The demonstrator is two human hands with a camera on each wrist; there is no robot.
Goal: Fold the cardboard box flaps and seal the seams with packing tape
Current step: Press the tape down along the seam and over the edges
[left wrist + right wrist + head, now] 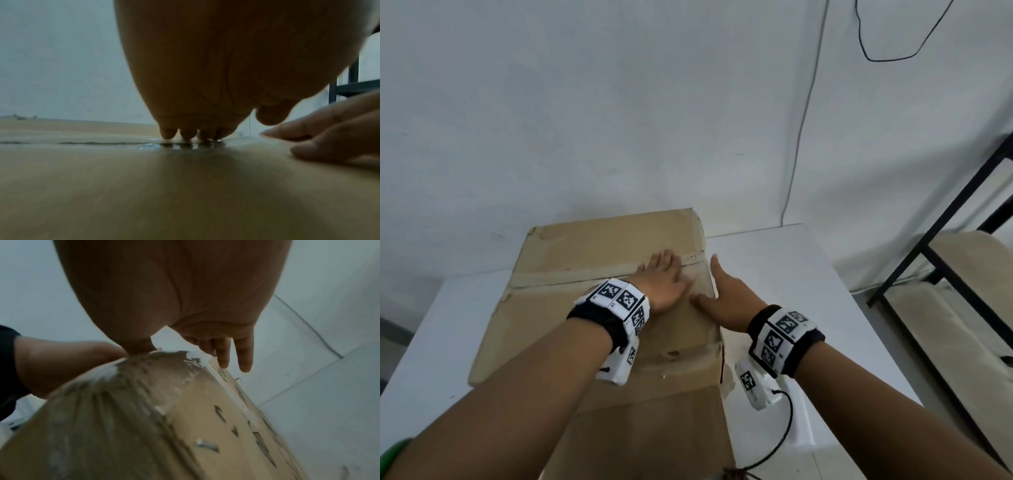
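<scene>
A brown cardboard box [592, 250] stands on the white table [791, 267] with its top flaps folded flat. A strip of clear tape [571, 275] runs along the centre seam. My left hand [666, 277] lies flat on top near the right end of the seam, its fingertips [186, 135] pressing the tape. My right hand [726, 294] straddles the box's right edge, thumb on top and straight fingers [244, 356] down the side face [205, 426], where tape and printed marks show. Neither hand grips anything.
A white wall rises just behind the table, with a thin cable [801, 130] hanging down it. A black metal frame with light boards [941, 274] stands at the right. A small white object [799, 425] lies on the table beside the box's near right corner.
</scene>
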